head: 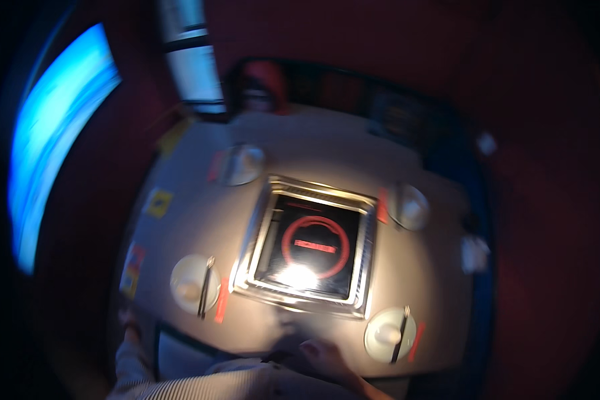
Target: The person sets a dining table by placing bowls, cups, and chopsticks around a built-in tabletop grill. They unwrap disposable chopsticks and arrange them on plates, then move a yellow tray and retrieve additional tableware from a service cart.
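Note:
My right hand (320,352) is at the near edge of the table (290,330), low in the centre of the head view; its fingers look curled, but blur hides whether they hold anything. At the lower left, my left hand (129,322) is small and blurred beside the table's left corner. Ahead of me a black glass cooktop (307,245) with a red ring sits inside a shiny metal frame (365,270). A white plate (377,345) with a small cup and black chopsticks (400,340) lies to the right of my right hand. Another plate (192,270) with chopsticks (206,287) lies left of the cooktop.
Two more place settings stand at the far side, a plate (242,165) and a plate (412,207). Red paper strips (221,300) lie beside the plates. A chair (185,352) is at the near left. Bench seating (460,155) runs behind the table, and a bright screen (60,130) glows at left.

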`<state>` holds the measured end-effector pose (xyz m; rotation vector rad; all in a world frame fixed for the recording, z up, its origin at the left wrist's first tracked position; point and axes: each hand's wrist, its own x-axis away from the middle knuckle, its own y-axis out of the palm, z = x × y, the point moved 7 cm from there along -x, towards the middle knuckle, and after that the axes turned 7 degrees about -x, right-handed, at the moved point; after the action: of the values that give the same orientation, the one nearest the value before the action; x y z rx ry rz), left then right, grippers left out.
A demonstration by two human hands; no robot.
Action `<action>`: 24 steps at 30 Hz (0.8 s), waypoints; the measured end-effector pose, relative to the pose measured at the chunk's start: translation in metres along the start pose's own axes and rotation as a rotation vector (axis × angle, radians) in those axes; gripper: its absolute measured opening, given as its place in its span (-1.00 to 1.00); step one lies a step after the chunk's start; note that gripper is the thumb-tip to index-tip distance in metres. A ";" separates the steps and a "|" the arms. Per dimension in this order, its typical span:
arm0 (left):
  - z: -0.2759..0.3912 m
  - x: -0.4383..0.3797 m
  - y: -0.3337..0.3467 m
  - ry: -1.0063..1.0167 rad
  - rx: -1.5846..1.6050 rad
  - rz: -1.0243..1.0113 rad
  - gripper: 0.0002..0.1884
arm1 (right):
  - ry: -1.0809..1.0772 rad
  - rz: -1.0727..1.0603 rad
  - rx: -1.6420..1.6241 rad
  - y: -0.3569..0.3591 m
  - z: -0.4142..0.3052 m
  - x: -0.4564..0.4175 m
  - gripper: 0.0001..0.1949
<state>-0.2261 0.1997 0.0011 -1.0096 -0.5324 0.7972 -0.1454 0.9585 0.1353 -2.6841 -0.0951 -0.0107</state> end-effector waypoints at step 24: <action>0.029 -0.135 0.070 0.342 -0.544 -0.143 -0.59 | 1.362 0.873 -1.405 0.230 0.116 0.102 -0.15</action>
<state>-0.3529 0.1290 -0.0529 -1.5549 -0.5271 0.3380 -0.0284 0.8106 -0.0672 -2.7123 2.0573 -2.1644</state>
